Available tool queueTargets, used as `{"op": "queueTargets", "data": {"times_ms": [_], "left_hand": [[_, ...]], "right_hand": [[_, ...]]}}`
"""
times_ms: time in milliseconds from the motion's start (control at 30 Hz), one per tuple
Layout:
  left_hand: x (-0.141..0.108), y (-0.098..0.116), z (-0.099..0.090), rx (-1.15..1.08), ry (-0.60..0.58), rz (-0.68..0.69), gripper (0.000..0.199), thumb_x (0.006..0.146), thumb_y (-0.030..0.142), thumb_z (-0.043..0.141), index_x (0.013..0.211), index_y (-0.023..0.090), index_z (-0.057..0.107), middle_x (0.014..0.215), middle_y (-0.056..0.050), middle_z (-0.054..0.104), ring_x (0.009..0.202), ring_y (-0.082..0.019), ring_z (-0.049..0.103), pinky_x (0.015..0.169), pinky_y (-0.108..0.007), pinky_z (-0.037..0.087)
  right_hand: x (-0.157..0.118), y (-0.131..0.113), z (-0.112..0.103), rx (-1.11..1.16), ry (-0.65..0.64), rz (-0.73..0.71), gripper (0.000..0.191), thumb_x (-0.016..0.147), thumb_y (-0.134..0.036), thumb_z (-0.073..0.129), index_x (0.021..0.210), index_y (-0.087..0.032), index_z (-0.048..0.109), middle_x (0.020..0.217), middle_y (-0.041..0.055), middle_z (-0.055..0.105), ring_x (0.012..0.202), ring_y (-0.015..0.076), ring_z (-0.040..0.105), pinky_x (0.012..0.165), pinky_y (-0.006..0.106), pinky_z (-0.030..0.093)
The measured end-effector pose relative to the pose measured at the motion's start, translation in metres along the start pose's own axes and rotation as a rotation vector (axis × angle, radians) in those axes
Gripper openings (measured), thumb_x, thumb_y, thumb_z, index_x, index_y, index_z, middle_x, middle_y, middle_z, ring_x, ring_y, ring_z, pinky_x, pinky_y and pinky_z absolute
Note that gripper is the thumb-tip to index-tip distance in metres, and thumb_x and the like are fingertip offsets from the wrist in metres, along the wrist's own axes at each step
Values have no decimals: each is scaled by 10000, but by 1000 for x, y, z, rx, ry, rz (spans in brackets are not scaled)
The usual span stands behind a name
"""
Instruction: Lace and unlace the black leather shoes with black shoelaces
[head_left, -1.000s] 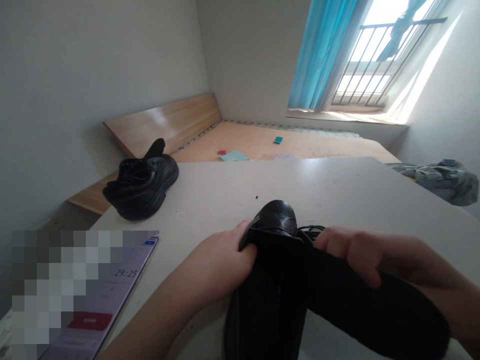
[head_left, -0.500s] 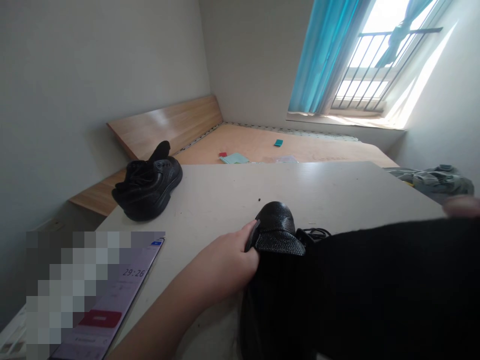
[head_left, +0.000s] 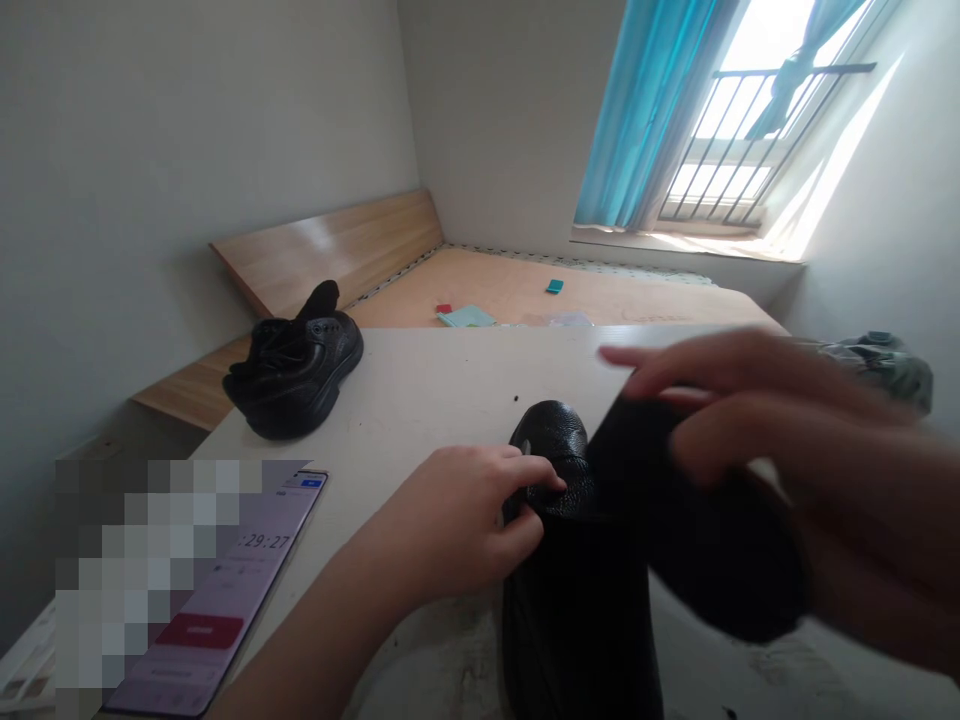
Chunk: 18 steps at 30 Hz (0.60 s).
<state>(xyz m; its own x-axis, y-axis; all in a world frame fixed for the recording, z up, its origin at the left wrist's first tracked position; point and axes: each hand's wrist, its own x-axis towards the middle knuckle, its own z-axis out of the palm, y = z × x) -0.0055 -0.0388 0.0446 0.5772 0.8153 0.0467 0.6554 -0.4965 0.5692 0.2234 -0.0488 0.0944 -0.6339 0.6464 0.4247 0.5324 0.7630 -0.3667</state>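
A black leather shoe point(head_left: 577, 610) rests on the white table, its rounded toe point(head_left: 553, 428) pointing away from me. My left hand point(head_left: 480, 515) grips the shoe near its tongue, thumb and fingers bent on the leather. To the right, my right hand point(head_left: 757, 410), blurred by motion, holds a dark, flat, rounded piece point(head_left: 720, 550) that slants down beside the shoe; its near end hangs over the table. Whether this piece touches the shoe is hard to tell. Another black shoe point(head_left: 300, 385) stands at the table's far left with its tongue raised.
A phone point(head_left: 225, 600) with a lit timer screen lies at the left edge of the white table point(head_left: 435, 400), beside a pixelated area. Behind the table is a bed point(head_left: 510, 275) with small items on it. Greyish-green cloth point(head_left: 889, 365) lies at the right.
My right hand has come into view, and the large dark shape that covered the right side is now a smaller piece in it. My left fingers have shifted onto the shoe's tongue area.
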Motion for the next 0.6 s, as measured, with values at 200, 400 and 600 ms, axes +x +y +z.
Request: {"op": "queueTargets", "data": {"times_ms": [200,400,600], "left_hand": [[-2,5,-8,-150,-42,-75,117,800,229,528,775,213,642,799,13,689,730,-185,601,619,-260,390],[0,2,-7,-232,-20,-157,322,933,241,338,848,235,649,813,16,666,797,-188,590,691,-274,410],[2,2,-2,-230,43,-219,388,970,333,309,693,201,546,696,3,608,697,-183,551,616,-274,381]], "right_hand": [[9,-24,34,105,-296,-100,224,808,-43,419,852,-225,542,1165,31,585,1096,167,573,866,282,529],[-3,-26,9,107,-55,-71,231,875,-114,402,685,-232,460,747,39,575,696,173,553,563,296,442],[2,-34,28,-208,7,-265,327,941,-178,367,649,-224,507,652,37,571,590,180,464,544,360,368]]}}
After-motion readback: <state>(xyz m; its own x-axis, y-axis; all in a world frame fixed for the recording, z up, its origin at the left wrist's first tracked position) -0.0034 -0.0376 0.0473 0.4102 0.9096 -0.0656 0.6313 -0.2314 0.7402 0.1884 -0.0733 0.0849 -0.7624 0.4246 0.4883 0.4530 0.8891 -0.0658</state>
